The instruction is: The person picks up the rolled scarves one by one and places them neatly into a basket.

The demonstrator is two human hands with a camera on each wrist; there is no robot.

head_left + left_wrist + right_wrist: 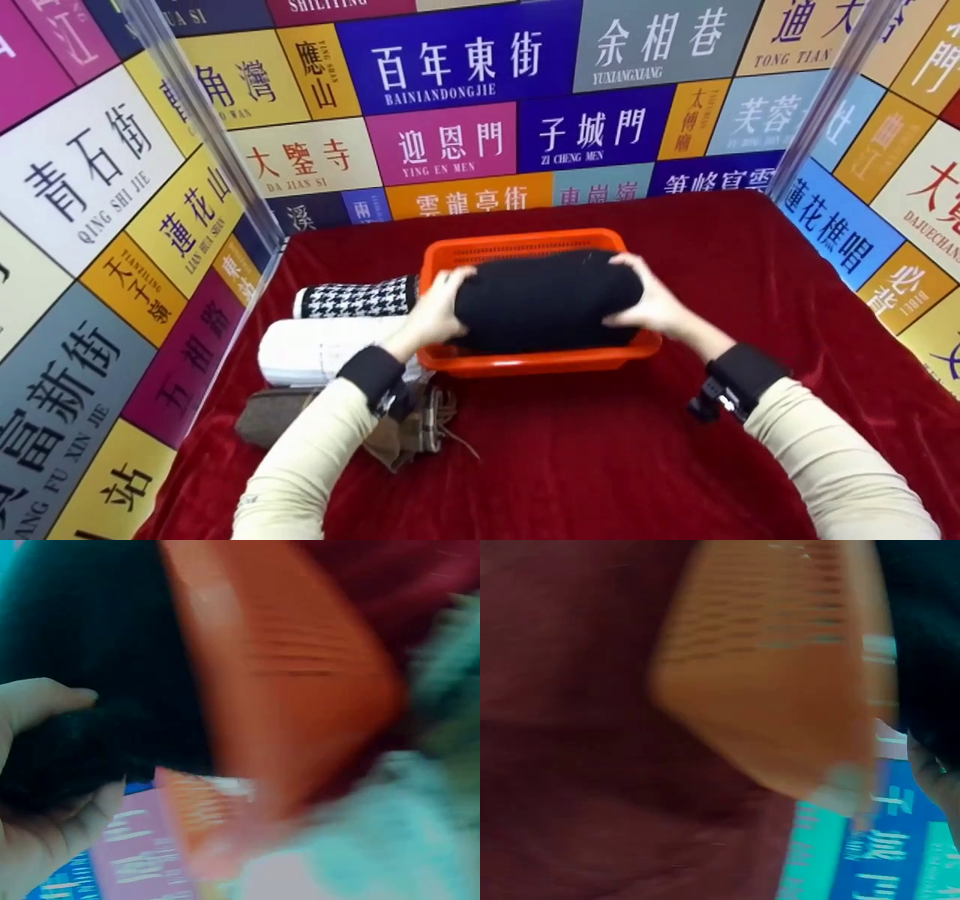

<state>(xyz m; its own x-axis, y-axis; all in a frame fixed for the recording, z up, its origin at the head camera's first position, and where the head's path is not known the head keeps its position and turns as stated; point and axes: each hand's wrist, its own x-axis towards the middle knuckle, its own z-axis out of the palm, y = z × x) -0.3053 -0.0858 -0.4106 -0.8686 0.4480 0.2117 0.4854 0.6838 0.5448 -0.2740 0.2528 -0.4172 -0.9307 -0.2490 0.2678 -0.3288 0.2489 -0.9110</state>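
A thick black cloth roll (547,300) lies sideways over the orange plastic basket (540,364), overlapping most of its inside in the head view. My left hand (437,306) grips the roll's left end, its thumb and fingers curled round the dark cloth, as the left wrist view also shows. At the opposite end my right hand (651,300) holds the roll in the same way. In the right wrist view the basket's slotted side (780,690) is blurred, and only a bit of the right hand (937,772) shows at the edge.
Left of the basket lie a houndstooth roll (356,298), a white roll (296,351) and a brown fringed roll (274,416), the last two partly behind my left arm. Dark red cloth (570,450) covers the table. Panels printed with street names (450,67) enclose its back and sides.
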